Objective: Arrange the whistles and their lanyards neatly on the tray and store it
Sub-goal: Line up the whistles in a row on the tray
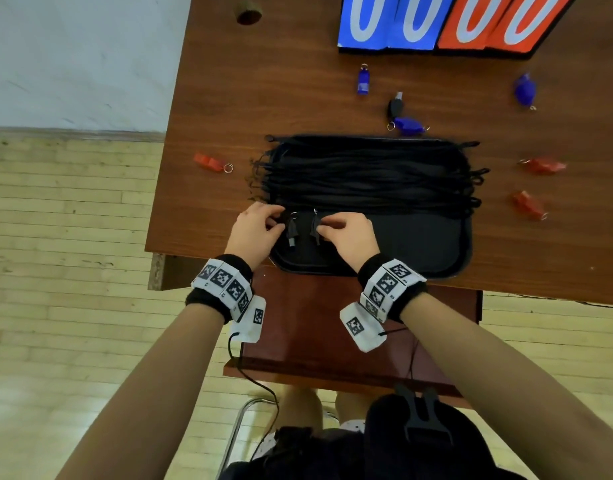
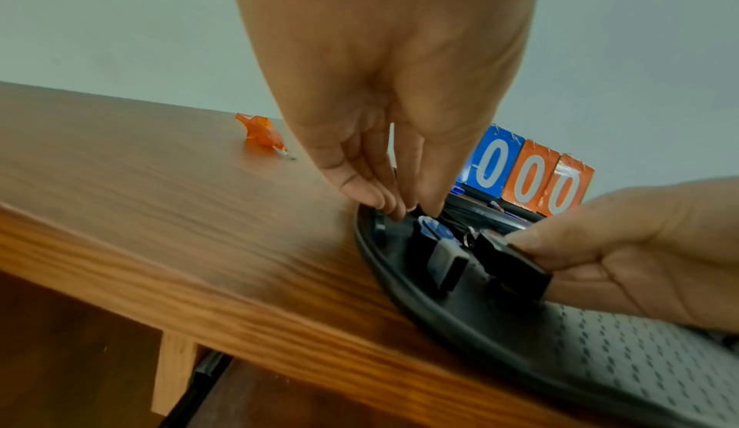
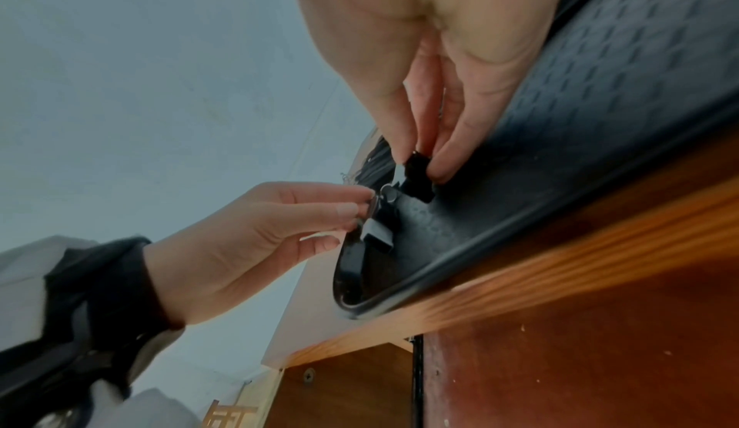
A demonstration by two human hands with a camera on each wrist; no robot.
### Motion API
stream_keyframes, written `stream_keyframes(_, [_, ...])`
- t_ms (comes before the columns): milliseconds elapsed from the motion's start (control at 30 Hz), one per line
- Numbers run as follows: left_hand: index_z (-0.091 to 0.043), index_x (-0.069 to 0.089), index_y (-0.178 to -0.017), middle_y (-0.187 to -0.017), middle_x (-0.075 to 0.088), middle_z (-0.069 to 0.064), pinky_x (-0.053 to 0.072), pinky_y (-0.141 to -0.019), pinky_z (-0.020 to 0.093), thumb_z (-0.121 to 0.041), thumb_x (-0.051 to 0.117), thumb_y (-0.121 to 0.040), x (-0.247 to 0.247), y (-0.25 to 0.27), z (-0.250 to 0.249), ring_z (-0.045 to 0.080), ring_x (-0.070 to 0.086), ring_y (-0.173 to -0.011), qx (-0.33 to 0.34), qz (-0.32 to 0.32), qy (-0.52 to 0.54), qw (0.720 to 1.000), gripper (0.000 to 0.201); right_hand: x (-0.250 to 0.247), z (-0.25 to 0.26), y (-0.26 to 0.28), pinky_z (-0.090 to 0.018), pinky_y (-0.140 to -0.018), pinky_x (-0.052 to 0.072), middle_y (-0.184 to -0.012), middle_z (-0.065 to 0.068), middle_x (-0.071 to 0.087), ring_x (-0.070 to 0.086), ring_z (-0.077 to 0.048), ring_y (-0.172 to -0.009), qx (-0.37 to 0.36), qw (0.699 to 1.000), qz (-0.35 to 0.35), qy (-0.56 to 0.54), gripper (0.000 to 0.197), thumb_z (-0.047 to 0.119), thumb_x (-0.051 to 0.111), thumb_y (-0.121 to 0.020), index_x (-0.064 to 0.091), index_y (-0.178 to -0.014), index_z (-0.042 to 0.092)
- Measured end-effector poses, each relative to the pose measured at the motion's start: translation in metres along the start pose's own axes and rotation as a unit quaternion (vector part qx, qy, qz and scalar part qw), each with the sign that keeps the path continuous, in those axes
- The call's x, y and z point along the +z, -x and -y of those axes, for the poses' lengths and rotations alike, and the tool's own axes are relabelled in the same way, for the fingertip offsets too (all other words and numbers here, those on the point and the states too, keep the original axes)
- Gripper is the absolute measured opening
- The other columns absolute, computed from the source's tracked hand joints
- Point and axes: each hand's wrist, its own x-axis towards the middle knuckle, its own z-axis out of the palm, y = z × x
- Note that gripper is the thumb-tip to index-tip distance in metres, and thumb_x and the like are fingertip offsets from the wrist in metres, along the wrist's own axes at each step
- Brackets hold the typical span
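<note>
A black tray [image 1: 419, 244] lies on the wooden desk, with black lanyards [image 1: 367, 171] laid side by side across its far half. Two black whistles stand side by side at the tray's near left. My left hand [image 1: 275, 225] pinches the left black whistle [image 1: 292, 232] near its ring end [image 3: 375, 232]. My right hand [image 1: 327, 226] pinches the right black whistle [image 1: 315, 226] between thumb and fingers [image 3: 418, 172]. In the left wrist view the left whistle [image 2: 443, 254] rests on the tray floor, and the right one [image 2: 512, 264] sits in the right hand.
Loose whistles lie on the desk around the tray: blue ones [image 1: 363, 79] [image 1: 409, 124] [image 1: 525, 90], a black one [image 1: 396, 105], red ones [image 1: 211, 162] [image 1: 544, 165] [image 1: 528, 204]. A blue and red scoreboard [image 1: 436, 22] stands at the back. The desk edge runs just below the tray.
</note>
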Motion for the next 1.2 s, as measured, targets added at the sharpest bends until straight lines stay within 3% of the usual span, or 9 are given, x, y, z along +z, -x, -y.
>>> stream_keyframes(133, [-0.017,0.056,-0.128,-0.116,0.059,0.003,0.038,-0.094,0.031,-0.025,0.058,-0.091,0.004,0.003,0.002,0.022,0.046,-0.112,0.033,0.032,-0.061,0.997,0.039,0.006,0.003,0.001,-0.021,-0.091,0.048,-0.105,-0.006,0.071,0.065,-0.014,-0.1,-0.001,1.0,-0.012,-0.014,0.026,0.018,0.069,-0.084,0.071,-0.107,0.007])
stream_keyframes(233, [-0.017,0.054,-0.13,-0.116,0.059,0.001,0.037,-0.093,0.03,-0.027,0.058,-0.091,0.005,0.005,0.003,0.022,0.043,-0.113,0.041,0.034,-0.062,0.997,0.041,0.012,0.005,0.004,-0.017,-0.087,0.046,-0.104,-0.005,0.071,0.064,-0.013,-0.099,-0.005,1.0,-0.01,-0.011,0.025,0.018,0.068,-0.084,0.07,-0.107,0.008])
stream_keyframes(333, [-0.017,0.056,-0.128,-0.112,0.062,0.003,0.036,-0.097,0.03,-0.017,0.051,-0.094,0.002,0.003,0.006,0.023,0.048,-0.111,0.035,0.021,-0.014,0.999,0.034,0.012,0.006,0.006,-0.016,-0.086,0.045,-0.103,-0.005,0.07,0.064,-0.013,-0.098,-0.01,1.0,-0.018,-0.011,0.023,0.016,0.068,-0.085,0.07,-0.107,0.009])
stream_keyframes(467, [-0.015,0.064,-0.117,-0.107,0.068,0.003,0.042,-0.1,0.04,-0.007,0.047,-0.093,-0.005,0.0,0.009,0.021,0.058,-0.107,0.027,-0.012,0.064,0.998,0.031,0.014,0.006,0.009,-0.018,-0.084,0.048,-0.099,-0.005,0.07,0.064,-0.013,-0.093,0.002,0.999,-0.034,-0.021,0.019,0.014,0.068,-0.084,0.07,-0.103,0.009])
stream_keyframes(633, [-0.014,0.066,-0.113,-0.105,0.069,0.002,0.043,-0.099,0.03,-0.003,0.046,-0.091,-0.01,-0.003,0.008,0.017,0.059,-0.106,0.048,0.01,0.081,0.996,0.032,0.019,0.009,0.013,-0.018,-0.085,0.048,-0.096,-0.003,0.071,0.064,-0.011,-0.09,0.01,0.998,-0.046,-0.029,0.018,0.015,0.068,-0.084,0.071,-0.101,0.009])
stream_keyframes(800, [-0.019,0.06,-0.123,-0.12,0.056,0.0,0.028,-0.096,0.023,-0.016,0.052,-0.093,-0.005,-0.01,0.012,0.021,0.041,-0.115,0.111,0.063,-0.021,0.992,0.031,0.026,0.01,0.012,-0.021,-0.082,0.049,-0.091,-0.002,0.07,0.064,-0.012,-0.088,0.016,0.997,-0.069,-0.009,0.014,0.018,0.067,-0.085,0.071,-0.095,0.01])
stream_keyframes(933, [-0.022,0.057,-0.128,-0.127,0.051,-0.004,0.031,-0.104,0.037,-0.028,0.06,-0.089,0.0,-0.012,0.014,0.023,0.037,-0.12,0.171,0.056,-0.078,0.981,0.04,0.031,0.009,0.012,-0.022,-0.078,0.049,-0.086,-0.002,0.068,0.064,-0.014,-0.083,0.016,0.996,-0.085,0.005,0.014,0.019,0.065,-0.086,0.071,-0.094,0.009])
stream_keyframes(1033, [-0.024,0.051,-0.134,-0.131,0.047,-0.005,0.028,-0.101,0.037,-0.038,0.063,-0.086,0.004,-0.01,0.015,0.021,0.033,-0.124,0.196,0.064,-0.12,0.971,0.051,0.032,0.008,0.014,-0.024,-0.076,0.05,-0.082,-0.001,0.067,0.064,-0.016,-0.081,0.019,0.995,-0.093,0.009,0.013,0.019,0.064,-0.087,0.071,-0.092,0.008])
stream_keyframes(1200, [-0.021,0.052,-0.133,-0.13,0.05,-0.001,0.034,-0.092,0.04,-0.045,0.069,-0.078,0.013,-0.005,0.017,0.024,0.038,-0.121,0.247,0.046,-0.16,0.955,0.062,0.028,0.008,0.015,-0.02,-0.07,0.042,-0.082,0.001,0.065,0.059,-0.01,-0.077,0.031,0.996,-0.082,0.025,0.016,0.023,0.064,-0.088,0.071,-0.092,0.009])
